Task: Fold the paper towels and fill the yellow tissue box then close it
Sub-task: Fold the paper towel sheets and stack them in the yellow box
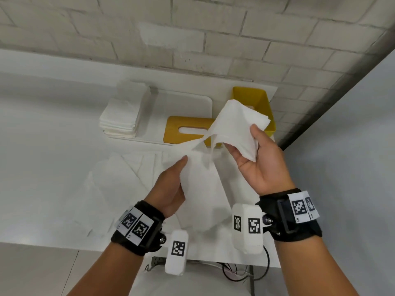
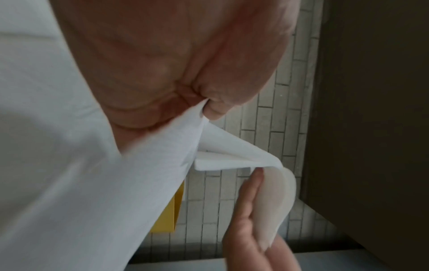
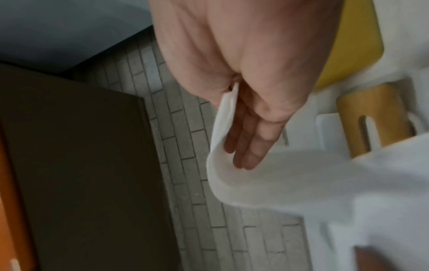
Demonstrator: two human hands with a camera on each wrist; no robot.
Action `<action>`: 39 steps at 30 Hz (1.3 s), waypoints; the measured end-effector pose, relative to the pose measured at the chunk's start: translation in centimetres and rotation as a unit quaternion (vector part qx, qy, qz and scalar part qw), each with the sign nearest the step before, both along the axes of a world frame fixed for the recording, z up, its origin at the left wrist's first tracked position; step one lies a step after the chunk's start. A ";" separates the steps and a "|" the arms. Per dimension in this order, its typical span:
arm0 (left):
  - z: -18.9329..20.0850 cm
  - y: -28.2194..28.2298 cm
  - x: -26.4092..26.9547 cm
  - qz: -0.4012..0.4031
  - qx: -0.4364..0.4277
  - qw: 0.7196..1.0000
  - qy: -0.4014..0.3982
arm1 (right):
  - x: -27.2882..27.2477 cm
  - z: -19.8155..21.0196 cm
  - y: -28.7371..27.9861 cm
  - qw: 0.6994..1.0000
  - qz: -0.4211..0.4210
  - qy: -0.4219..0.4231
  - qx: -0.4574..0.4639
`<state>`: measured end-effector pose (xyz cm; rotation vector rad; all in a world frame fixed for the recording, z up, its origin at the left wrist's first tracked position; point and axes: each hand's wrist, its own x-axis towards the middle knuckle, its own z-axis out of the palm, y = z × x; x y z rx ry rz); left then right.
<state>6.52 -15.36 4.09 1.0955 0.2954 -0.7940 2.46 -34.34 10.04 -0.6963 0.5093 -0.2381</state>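
Note:
A white paper towel [image 1: 233, 122] hangs in the air between both hands, above the table. My right hand [image 1: 257, 144] holds its upper, partly folded part, with the thumb on top and the fingers underneath. Lower down, my left hand [image 1: 178, 170] pinches the towel's other end, which drapes down to the table. In the left wrist view the towel [image 2: 92, 183] runs out from the pinch. The right wrist view shows the towel [image 3: 278, 179] curling under fairly straight fingers [image 3: 248, 146]. The open yellow tissue box [image 1: 254, 97] stands behind the towel. Its slotted yellow lid [image 1: 183, 127] lies flat to the left.
A stack of folded towels [image 1: 121, 116] sits on a white tray [image 1: 201, 103] at the back left. Several unfolded towels [image 1: 128, 178] are spread on the table in front of me. A brick wall [image 1: 192, 39] closes the back and a grey panel [image 1: 352, 146] the right.

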 end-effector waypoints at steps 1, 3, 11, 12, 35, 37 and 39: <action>0.0 0.4 0.3 0.008 -0.004 1.000 -0.011 | -0.3 -0.4 0.3 0.999 0.004 0.013 -0.033; -0.3 1.7 1.1 0.038 -0.004 0.999 -0.028 | -1.1 -1.9 0.6 0.991 0.009 0.059 -0.118; -3.1 8.7 3.1 0.133 0.042 0.990 -0.021 | -5.0 -14.0 -2.0 0.826 0.062 0.364 -0.427; -3.4 9.3 3.3 0.134 0.054 0.989 -0.021 | -5.0 -14.3 -2.2 0.807 0.070 0.374 -0.452; -2.8 10.3 5.4 0.068 0.092 0.992 -0.058 | 0.7 -15.1 5.5 0.551 0.203 0.125 -0.800; -2.9 10.5 5.5 0.059 0.098 0.991 -0.064 | 0.8 -14.0 4.8 0.664 0.147 0.160 -0.715; -3.0 10.8 5.5 0.052 0.102 0.991 -0.067 | 0.8 -12.3 4.0 0.786 0.100 0.188 -0.580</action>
